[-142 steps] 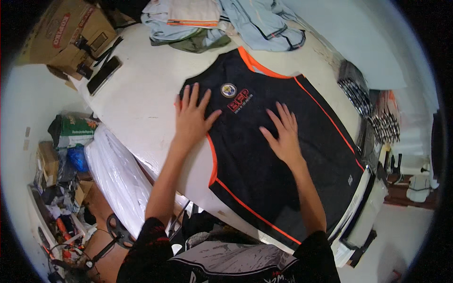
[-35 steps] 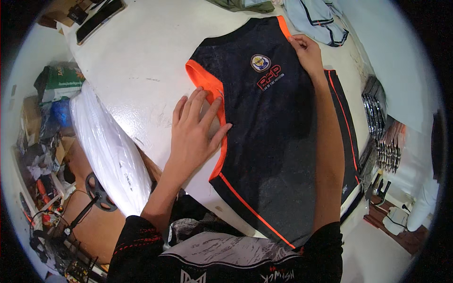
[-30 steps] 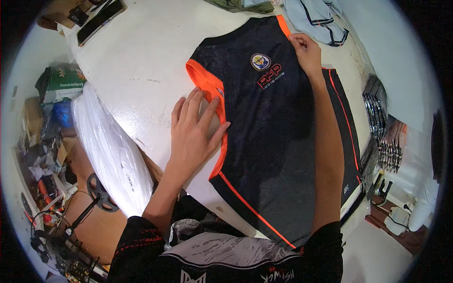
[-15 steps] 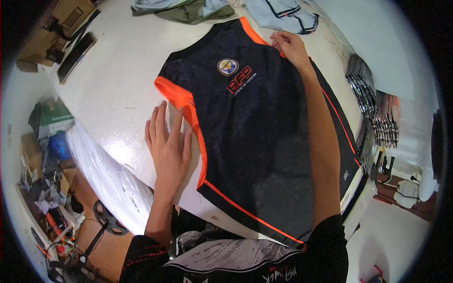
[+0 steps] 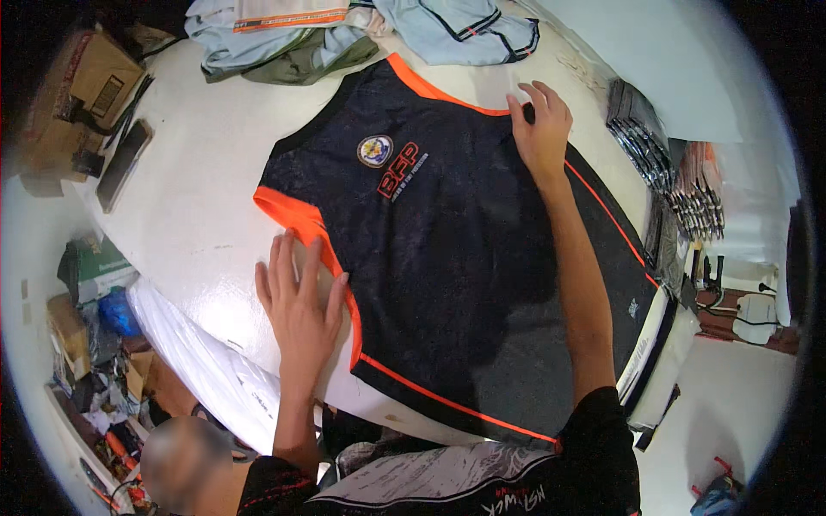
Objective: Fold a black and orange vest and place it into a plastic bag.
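Note:
A black sleeveless jersey (image 5: 447,258) lies flat on the white table, its neck toward the far left. Orange trim edges both armholes, thin orange lines run down the sides, and a round badge (image 5: 375,151) with lettering is on the chest. My left hand (image 5: 297,301) rests at the near orange armhole trim (image 5: 292,215), palm down and fingers spread, gripping nothing. Over the far armhole, my right hand (image 5: 542,133) has its thumb and fingers bent but apart. A small patch of black shows between them; no held cloth can be seen.
Folded light-blue and olive garments (image 5: 301,47) lie at the table's far edge. A phone (image 5: 125,163) and cardboard boxes (image 5: 103,82) are far left. Stacked plastic-wrapped packets (image 5: 641,138) stand right. A white plastic-wrapped roll (image 5: 206,353) lies near left; a person (image 5: 185,464) is at lower left.
My right hand has loosened from a pinch at the far armhole and lifted, fingers parting. The left hand stays by the near trim. The view has shifted, and a person appears at lower left.

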`<state>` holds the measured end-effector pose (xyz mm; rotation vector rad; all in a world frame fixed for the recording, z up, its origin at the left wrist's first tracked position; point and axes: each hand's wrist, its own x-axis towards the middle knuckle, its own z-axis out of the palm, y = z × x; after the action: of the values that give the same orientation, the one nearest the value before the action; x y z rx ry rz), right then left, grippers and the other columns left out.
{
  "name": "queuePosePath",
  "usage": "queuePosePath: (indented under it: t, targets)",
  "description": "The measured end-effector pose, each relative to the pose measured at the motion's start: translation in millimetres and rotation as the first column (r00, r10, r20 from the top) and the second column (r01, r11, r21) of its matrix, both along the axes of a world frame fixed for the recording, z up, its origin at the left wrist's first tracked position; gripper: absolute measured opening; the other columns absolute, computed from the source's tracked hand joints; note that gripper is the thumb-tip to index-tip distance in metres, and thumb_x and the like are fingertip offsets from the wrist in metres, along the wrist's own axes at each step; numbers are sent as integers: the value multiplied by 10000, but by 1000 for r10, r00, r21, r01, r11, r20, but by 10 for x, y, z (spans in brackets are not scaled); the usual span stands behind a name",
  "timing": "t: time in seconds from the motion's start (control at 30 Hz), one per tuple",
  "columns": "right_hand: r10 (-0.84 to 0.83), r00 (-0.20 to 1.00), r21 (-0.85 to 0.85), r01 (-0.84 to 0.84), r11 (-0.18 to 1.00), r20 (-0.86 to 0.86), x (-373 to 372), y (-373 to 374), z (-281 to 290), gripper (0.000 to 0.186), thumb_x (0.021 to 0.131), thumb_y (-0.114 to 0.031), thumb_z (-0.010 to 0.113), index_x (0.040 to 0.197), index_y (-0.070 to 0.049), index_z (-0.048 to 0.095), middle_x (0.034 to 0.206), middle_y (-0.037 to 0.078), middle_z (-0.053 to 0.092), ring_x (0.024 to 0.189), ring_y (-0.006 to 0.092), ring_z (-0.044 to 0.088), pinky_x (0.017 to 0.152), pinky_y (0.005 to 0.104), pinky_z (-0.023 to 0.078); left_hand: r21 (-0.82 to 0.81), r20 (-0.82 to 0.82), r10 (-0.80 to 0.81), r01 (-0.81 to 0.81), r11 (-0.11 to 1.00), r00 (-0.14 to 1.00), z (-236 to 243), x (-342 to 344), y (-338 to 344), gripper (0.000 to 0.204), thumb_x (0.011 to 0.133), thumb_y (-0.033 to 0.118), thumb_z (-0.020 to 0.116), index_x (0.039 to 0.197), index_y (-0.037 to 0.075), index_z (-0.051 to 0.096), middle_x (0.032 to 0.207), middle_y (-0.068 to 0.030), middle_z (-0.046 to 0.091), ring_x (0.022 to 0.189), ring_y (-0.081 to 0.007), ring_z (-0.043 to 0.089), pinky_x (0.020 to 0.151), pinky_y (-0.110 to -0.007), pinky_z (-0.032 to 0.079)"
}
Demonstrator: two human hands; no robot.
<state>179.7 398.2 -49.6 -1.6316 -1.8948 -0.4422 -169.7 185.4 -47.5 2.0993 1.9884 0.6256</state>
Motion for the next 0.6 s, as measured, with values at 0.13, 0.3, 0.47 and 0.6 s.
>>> queuePosePath:
  t: [0.13, 0.3, 0.47, 0.6]
  targets:
    - [66, 997, -140, -61, 988, 28, 153, -509, -32, 596, 910, -416, 608, 1375, -62, 491, 1450, 242, 399, 1342, 399, 385, 1087, 503, 303, 160, 120, -74, 54, 986, 990, 2, 87, 142, 471, 884, 273, 664, 1311, 98, 570, 1475, -167, 394, 1389, -354, 329, 1121, -544, 224]
    - [123, 991, -426, -88, 901, 55, 74, -654, -239, 781, 938, -583, 461, 1511, -84, 277, 1544, 222, 268, 1439, 388, 231, 1168, 498, 174, 161, -103, -403, 415, 895, 909, 206, 526, 1024, 537, 921, 372, 605, 1391, 133, 501, 1511, -168, 343, 1400, -348, 312, 1131, -515, 242]
    - [-186, 973, -490, 229, 841, 135, 933, -603, -175, 869, 884, -692, 448, 1492, -85, 321, 1554, 200, 264, 1451, 364, 212, 1162, 556, 126, 104, -201, -300, 325, 940, 932, -196, 543, 1175, 757, 849, 605, 588, 1455, 182, 425, 1546, -150, 304, 1434, -350, 254, 1129, -593, 175]
    - [-388, 906, -402, 422, 813, 168, 1335, -744, -106, 864, 869, -716, 443, 1473, -104, 365, 1543, 228, 268, 1443, 386, 219, 1139, 621, 102, 100, -224, -239, 267, 959, 945, -146, 572, 1052, 784, 846, 602, 596, 1446, 127, 427, 1533, -167, 320, 1420, -364, 279, 1126, -594, 181]
